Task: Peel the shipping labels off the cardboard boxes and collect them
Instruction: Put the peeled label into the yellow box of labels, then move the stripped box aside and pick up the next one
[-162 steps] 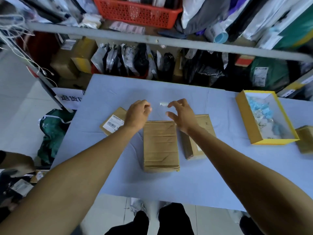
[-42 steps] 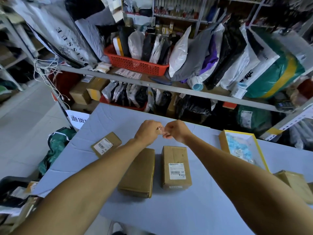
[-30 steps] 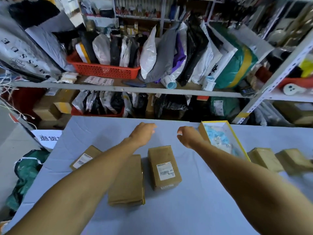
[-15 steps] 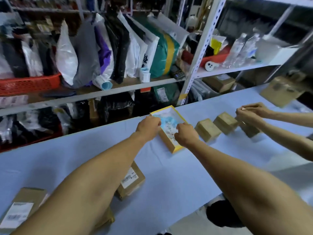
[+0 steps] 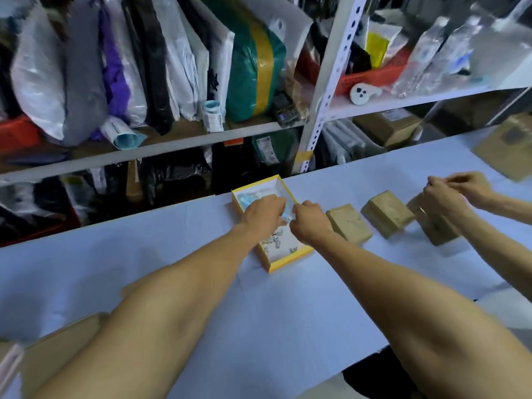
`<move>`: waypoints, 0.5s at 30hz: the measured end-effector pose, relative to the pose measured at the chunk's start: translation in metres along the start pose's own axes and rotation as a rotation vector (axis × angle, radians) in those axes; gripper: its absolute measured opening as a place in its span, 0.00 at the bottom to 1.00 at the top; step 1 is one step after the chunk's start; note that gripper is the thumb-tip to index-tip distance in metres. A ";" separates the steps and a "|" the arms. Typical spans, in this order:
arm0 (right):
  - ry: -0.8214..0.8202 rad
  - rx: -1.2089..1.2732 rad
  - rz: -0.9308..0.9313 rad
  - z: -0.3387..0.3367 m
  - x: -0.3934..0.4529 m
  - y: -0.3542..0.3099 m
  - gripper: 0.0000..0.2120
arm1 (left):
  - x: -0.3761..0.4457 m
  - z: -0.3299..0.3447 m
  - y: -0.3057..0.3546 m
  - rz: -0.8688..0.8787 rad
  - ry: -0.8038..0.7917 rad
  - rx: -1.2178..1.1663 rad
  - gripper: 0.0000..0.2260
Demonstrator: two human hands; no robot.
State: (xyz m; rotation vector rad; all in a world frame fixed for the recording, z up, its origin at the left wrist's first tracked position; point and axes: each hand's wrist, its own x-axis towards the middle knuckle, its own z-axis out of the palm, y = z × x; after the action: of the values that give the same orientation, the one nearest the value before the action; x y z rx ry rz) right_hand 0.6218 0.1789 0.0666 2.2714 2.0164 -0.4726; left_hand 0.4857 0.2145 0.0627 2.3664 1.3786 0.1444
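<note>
Both my hands hover over an open yellow box on the blue-covered table. Inside it lies a heap of peeled white and blue labels. My left hand and my right hand are close together, fingers curled, pinching a small crumpled label between them above the box. Three small cardboard boxes stand in a row to the right of the yellow box. Another cardboard box lies at the near left, partly hidden under my left forearm.
Another person's hands work over the rightmost small box. A large flat cardboard piece lies at the far right. Metal shelves packed with parcels and bags run behind the table.
The view swung right from the boxes in front of me to the yellow box. My hands carried the label there and now sit lower over the box than half a second ago.
</note>
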 end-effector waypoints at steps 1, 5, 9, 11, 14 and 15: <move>-0.007 -0.004 -0.009 -0.001 0.006 0.004 0.17 | 0.005 0.001 0.001 -0.013 -0.010 0.015 0.12; -0.023 -0.013 -0.039 -0.005 0.024 0.015 0.16 | 0.023 0.006 0.003 -0.041 -0.030 0.037 0.11; -0.026 -0.023 -0.059 -0.007 0.030 0.019 0.15 | 0.027 0.009 0.002 -0.037 -0.078 0.169 0.19; -0.031 -0.028 -0.069 -0.008 0.030 0.017 0.15 | 0.021 0.012 0.001 -0.061 -0.136 0.231 0.31; -0.032 -0.029 -0.089 -0.003 0.027 0.011 0.16 | 0.004 0.014 -0.005 -0.132 -0.163 0.250 0.42; -0.033 -0.029 -0.102 0.000 0.026 0.007 0.16 | -0.004 0.012 -0.008 -0.152 -0.162 0.250 0.44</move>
State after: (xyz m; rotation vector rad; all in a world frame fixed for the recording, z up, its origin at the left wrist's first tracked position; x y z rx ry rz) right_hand 0.6313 0.2027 0.0581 2.1384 2.1168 -0.4815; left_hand 0.4805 0.2112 0.0486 2.3929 1.5662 -0.2713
